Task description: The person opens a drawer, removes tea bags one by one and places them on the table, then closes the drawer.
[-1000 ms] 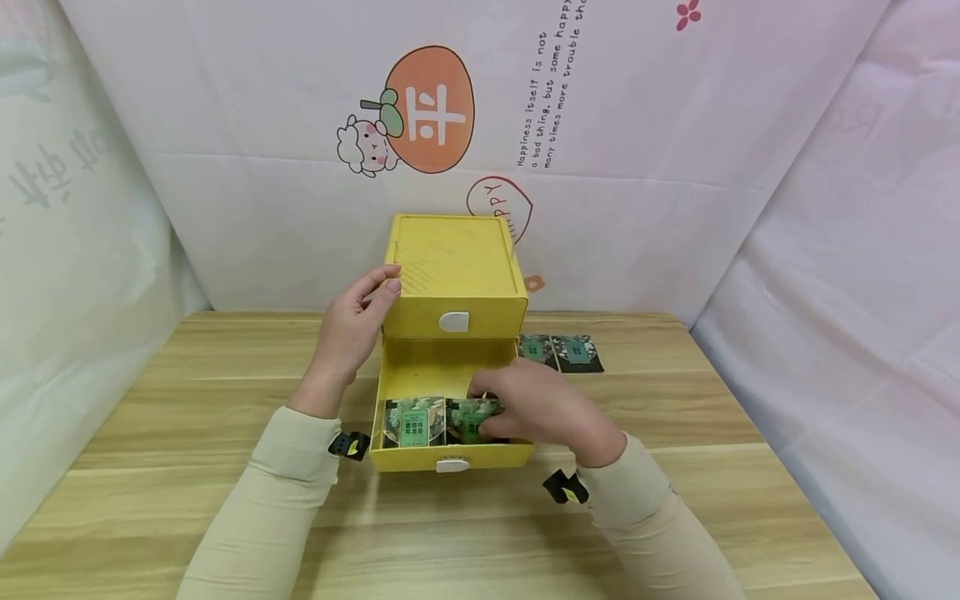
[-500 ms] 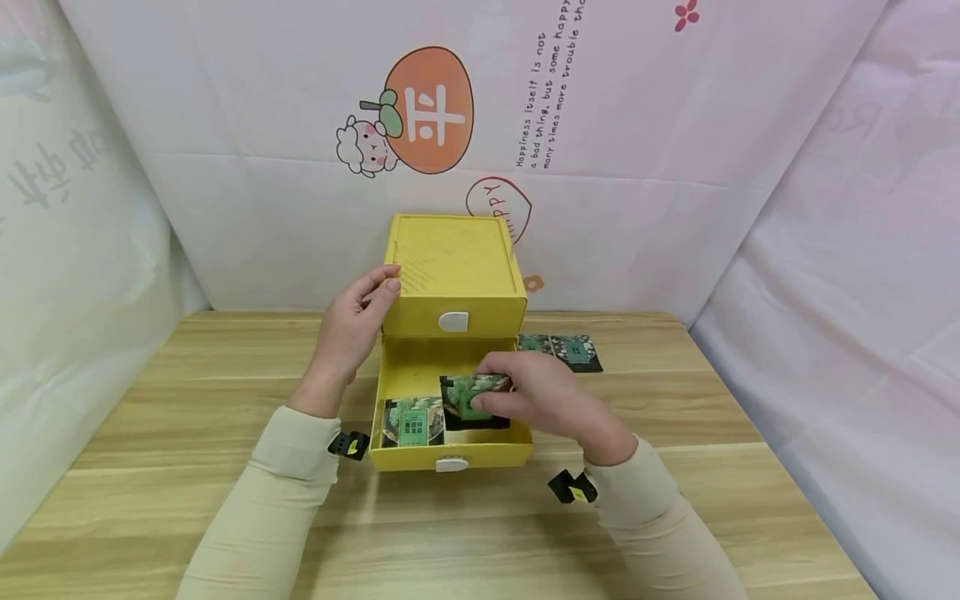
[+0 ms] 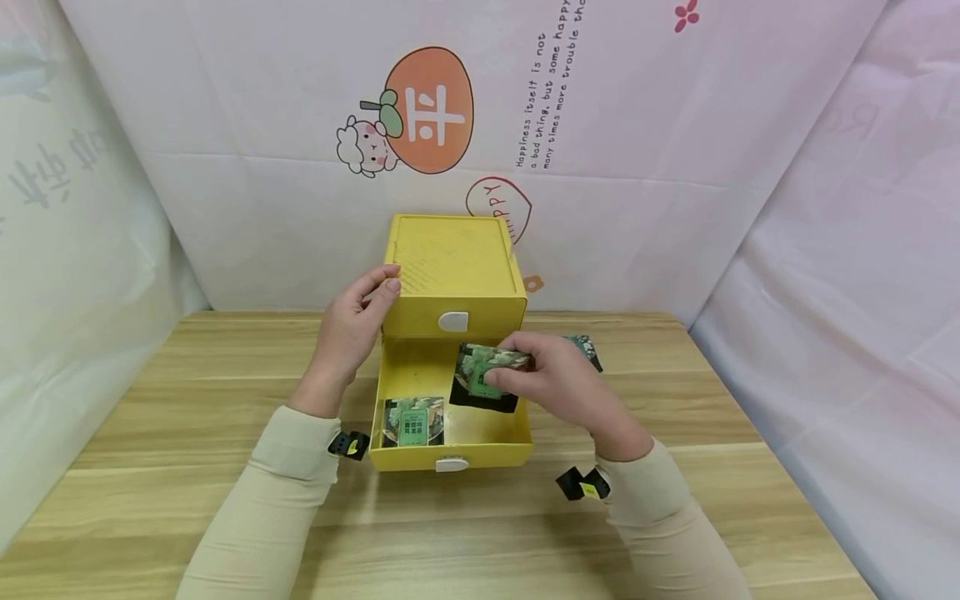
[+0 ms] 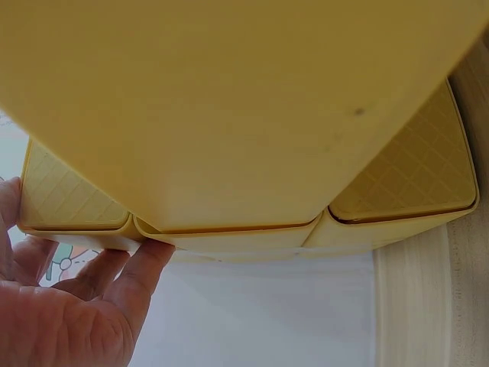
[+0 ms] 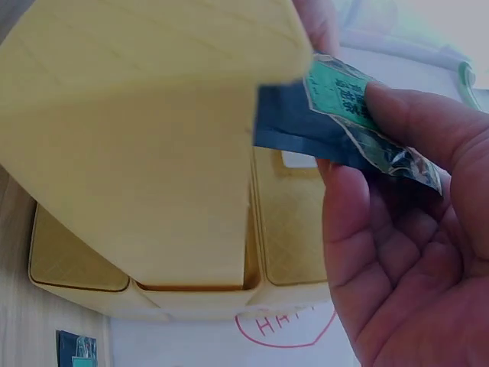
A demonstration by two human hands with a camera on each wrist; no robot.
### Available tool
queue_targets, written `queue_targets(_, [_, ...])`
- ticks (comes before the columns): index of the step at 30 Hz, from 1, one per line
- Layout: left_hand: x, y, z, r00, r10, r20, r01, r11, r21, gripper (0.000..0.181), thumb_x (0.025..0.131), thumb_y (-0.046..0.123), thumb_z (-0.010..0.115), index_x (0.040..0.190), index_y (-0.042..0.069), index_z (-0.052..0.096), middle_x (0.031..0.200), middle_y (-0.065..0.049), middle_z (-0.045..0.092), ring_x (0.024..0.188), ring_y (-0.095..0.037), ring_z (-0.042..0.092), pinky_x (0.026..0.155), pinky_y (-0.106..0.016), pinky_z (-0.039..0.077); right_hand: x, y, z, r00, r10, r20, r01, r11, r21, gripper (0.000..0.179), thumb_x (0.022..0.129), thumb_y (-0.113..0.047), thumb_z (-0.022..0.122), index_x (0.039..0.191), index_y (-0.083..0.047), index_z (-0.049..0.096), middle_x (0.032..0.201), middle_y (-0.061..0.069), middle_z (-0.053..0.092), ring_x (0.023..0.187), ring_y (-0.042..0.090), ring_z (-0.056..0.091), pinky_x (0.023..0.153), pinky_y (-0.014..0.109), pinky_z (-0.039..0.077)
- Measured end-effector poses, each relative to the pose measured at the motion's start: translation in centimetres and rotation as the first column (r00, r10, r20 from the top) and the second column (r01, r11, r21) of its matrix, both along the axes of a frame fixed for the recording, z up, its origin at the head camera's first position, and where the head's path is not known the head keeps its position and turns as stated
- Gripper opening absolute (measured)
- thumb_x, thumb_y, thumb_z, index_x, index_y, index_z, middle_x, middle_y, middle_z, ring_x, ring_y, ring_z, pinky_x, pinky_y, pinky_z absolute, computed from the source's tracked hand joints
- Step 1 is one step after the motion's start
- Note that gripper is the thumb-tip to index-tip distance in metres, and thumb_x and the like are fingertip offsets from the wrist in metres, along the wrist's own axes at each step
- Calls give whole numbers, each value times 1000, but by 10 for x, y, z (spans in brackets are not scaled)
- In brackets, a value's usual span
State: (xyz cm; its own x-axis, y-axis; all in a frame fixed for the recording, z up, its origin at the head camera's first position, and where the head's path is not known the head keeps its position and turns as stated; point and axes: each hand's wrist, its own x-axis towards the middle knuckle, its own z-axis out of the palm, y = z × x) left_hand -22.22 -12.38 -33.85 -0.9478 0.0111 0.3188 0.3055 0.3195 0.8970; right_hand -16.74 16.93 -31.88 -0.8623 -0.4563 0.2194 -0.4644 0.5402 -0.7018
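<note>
Packet (image 3: 477,383) is pinched in your right hand (image 3: 562,383) — thumb on the printed face, fingers bent behind it — and hangs aslant over the pulled-out drawer (image 3: 483,427), towards one o'clock of its middle. Gripping it by one end probably leaves the rest free of your knuckles, and the tilt may help it clear the side wall. Your left hand (image 3: 352,321), at ten o'clock, holds nothing; its fingers rest against the side and upper edge of the cabinet (image 3: 453,254), likely to steady it while the drawer juts forward. A second packet (image 3: 414,422) lies face up at eight o'clock inside the drawer, near the front corner. Part of another packet (image 3: 581,346) shows on the table (image 3: 225,500) at two o'clock, just past your right hand.

The packets look like thin, slightly glossy film — squarish and dark, with a green label; the one you grip bows a little, so it seems flexible. Cabinet and drawer appear to be smooth plastic with rounded corners, the fronts bearing a shallow lattice. A white pull tab (image 3: 452,465) sits at six o'clock on the drawer front.
</note>
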Motion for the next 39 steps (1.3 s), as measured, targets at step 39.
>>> queue_targets(39, [-1,-1,-2,1000,-6,2,6,1000,-6,57,104,61,52,150,28,58,153,0,57,135,-27,58,107,-54,49,-33,70,-15,908,-300,293,400,827,-394,47,97,-2,56,142,4,42,121,12,54,97,11,59,77,20,55])
